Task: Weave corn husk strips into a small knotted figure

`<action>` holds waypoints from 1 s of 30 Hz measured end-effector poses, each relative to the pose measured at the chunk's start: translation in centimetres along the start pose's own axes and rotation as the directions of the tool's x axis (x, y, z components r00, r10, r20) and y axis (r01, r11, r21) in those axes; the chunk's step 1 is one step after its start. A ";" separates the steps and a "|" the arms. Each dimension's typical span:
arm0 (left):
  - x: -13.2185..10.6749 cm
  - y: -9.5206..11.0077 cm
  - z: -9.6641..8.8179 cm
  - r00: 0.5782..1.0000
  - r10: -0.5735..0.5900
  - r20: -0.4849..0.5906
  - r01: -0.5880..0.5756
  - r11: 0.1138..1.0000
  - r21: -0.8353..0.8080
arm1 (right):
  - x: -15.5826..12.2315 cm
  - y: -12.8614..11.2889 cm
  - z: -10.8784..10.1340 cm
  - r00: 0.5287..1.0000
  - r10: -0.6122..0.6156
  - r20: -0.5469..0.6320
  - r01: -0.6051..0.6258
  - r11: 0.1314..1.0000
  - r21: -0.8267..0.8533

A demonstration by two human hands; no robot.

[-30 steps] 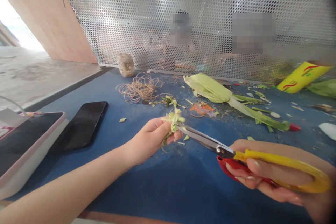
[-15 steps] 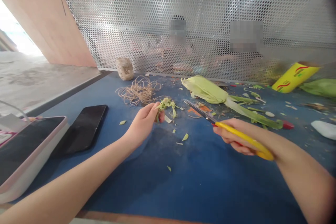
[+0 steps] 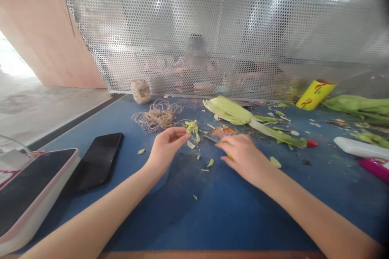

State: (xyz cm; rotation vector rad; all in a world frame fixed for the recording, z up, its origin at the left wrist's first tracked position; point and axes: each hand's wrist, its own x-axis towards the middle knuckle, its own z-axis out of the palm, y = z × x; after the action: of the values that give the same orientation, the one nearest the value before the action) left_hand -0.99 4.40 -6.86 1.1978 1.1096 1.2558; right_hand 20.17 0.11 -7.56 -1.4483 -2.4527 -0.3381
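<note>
My left hand (image 3: 168,145) pinches a small knotted bundle of pale green husk strips (image 3: 192,127) between thumb and fingertips, just above the table. Palm down, my right hand (image 3: 246,156) closes over a pair of scissors (image 3: 211,139). The blades point left toward the bundle, and most of the yellow handle is hidden under the hand. Close behind the scissors are orange scraps (image 3: 224,131). A husk-wrapped piece (image 3: 232,111) with a long tail lies farther back. Tangled brown twine (image 3: 158,115) rests beyond my left hand.
A phone (image 3: 101,158) and a pink-edged white case (image 3: 39,194) lie at left. A jar-like object (image 3: 140,91) stands by the perforated metal screen (image 3: 170,16), with a person behind it. At right are a yellow tube (image 3: 316,95), husks (image 3: 361,105) and a white object (image 3: 361,147).
My right hand has moved left and turned palm down, bringing the scissors low near the orange scraps. My left hand still holds the husk bundle. The view has tilted up.
</note>
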 end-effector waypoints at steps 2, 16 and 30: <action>0.0 -0.2 0.0 1.000 -0.007 0.015 0.007 0.999 -0.037 | 0.3 -1.2 0.7 0.979 -0.203 0.001 0.203 0.979 0.005; 0.4 -0.8 -0.3 0.996 -0.018 0.085 0.032 0.984 -0.178 | -0.6 -7.1 0.3 0.952 -0.305 -0.040 0.306 0.952 0.016; 0.7 -0.9 -0.1 0.997 0.043 0.071 -0.030 0.985 -0.169 | -3.1 -10.5 1.9 0.968 -0.215 -0.131 0.195 0.969 -0.150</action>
State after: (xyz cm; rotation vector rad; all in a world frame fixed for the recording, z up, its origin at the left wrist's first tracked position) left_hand -0.99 5.16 -7.78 1.1322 0.9130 1.2956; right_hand 12.19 -6.71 -11.00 -1.1716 -2.5052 -0.6439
